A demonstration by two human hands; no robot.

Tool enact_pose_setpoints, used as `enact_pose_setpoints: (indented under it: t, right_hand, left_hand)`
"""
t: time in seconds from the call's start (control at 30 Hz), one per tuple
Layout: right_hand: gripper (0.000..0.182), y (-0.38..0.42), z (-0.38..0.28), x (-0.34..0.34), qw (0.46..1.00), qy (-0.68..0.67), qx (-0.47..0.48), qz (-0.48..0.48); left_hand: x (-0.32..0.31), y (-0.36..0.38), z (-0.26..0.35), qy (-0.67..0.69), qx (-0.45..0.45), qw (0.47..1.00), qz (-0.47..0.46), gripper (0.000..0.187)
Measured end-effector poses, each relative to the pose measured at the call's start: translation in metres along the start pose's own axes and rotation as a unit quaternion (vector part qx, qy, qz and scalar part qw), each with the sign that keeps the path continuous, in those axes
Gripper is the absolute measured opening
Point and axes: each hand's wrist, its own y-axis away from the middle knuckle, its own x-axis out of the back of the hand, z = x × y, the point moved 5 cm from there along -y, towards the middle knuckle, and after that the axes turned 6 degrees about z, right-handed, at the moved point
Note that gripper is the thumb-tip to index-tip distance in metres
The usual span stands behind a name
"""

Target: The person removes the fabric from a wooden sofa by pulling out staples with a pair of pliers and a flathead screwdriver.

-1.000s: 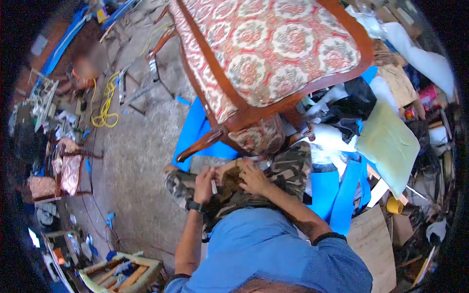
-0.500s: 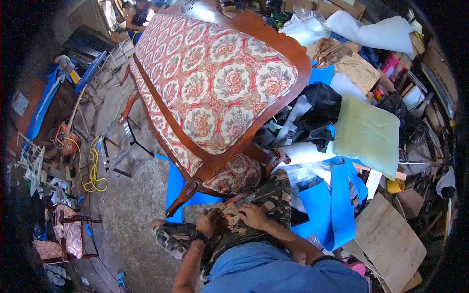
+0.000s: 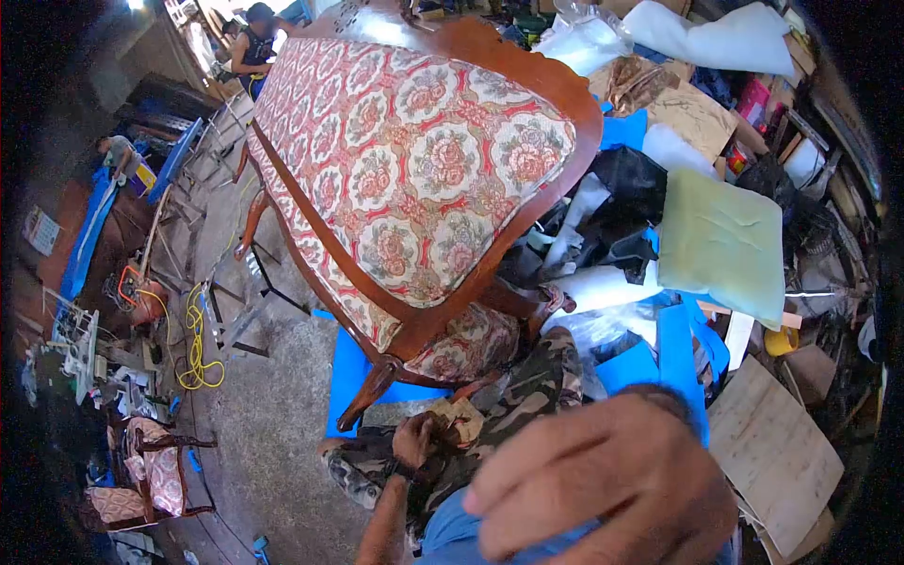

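My left hand (image 3: 412, 443) is closed, fingers curled in, over my camouflage trousers (image 3: 518, 395). Beside its fingertips lies a small flat tan piece (image 3: 461, 420); what the fingers pinch is hidden. Close to the camera, my right hand (image 3: 612, 480) is large and slightly blurred, its fingers loosely bent and apart, with nothing visible in it. In front of me an upholstered wooden sofa (image 3: 414, 169), with red and cream floral fabric, is tipped so that its back faces up. One carved leg (image 3: 369, 391) points toward my lap.
Blue sheet material (image 3: 347, 372) lies under the sofa. At right are a pale foam cushion (image 3: 720, 250), plywood (image 3: 777, 452) and heaped scraps. Leftward are a yellow cord (image 3: 196, 348), metal frames and a small upholstered chair (image 3: 165, 471). Two people (image 3: 252, 52) (image 3: 120, 155) are farther back.
My right hand has left the tan piece in my lap and risen toward the camera. My left hand stays by the piece. The view has shifted slightly.
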Motion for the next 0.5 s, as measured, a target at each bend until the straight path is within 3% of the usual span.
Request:
enact_pose_setpoints:
  t: [0.07, 0.1, 0.17, 0.23, 0.27, 0.33, 0.4, 0.47, 0.5]
  right_hand:
    - [0.029, 0.0, 0.005, 0.011, 0.996, -0.075, -0.048, 0.02]
    - [0.021, 0.001, 0.01, 0.02, 0.987, -0.123, -0.083, 0.055]
    - [0.018, 0.007, 0.028, 0.028, 0.974, -0.003, -0.195, 0.118]
    - [0.02, 0.038, 0.062, 0.034, 0.876, 0.327, -0.321, 0.151]
    - [0.019, 0.061, 0.106, 0.043, 0.844, 0.36, -0.341, 0.203]
    - [0.02, 0.109, 0.189, 0.061, 0.791, 0.443, -0.39, 0.162]
    - [0.014, 0.147, 0.256, 0.068, 0.739, 0.569, -0.355, 0.064]
    - [0.013, 0.143, 0.282, 0.067, 0.675, 0.582, -0.447, -0.081]
    - [0.012, 0.143, 0.287, 0.065, 0.676, 0.587, -0.439, -0.079]
  left_hand:
    - [-0.021, -0.004, -0.039, 0.034, 0.029, 0.999, -0.027, 0.034]
    - [-0.008, -0.008, -0.014, -0.065, 0.046, 0.996, -0.047, 0.037]
    - [-0.012, -0.017, -0.025, -0.017, 0.028, 0.998, -0.055, 0.039]
    - [-0.009, -0.015, -0.031, -0.024, 0.002, 0.999, -0.046, 0.041]
    - [-0.006, -0.013, -0.03, -0.057, -0.019, 0.997, -0.039, 0.041]
    - [0.006, -0.01, -0.016, 0.01, -0.041, 0.999, 0.008, 0.044]
    - [-0.007, -0.007, -0.048, 0.049, 0.015, 0.998, 0.022, 0.044]
    - [-0.011, -0.009, -0.058, 0.105, 0.055, 0.992, 0.045, 0.043]
    - [-0.005, 0.002, -0.054, 0.14, 0.069, 0.986, 0.064, 0.042]
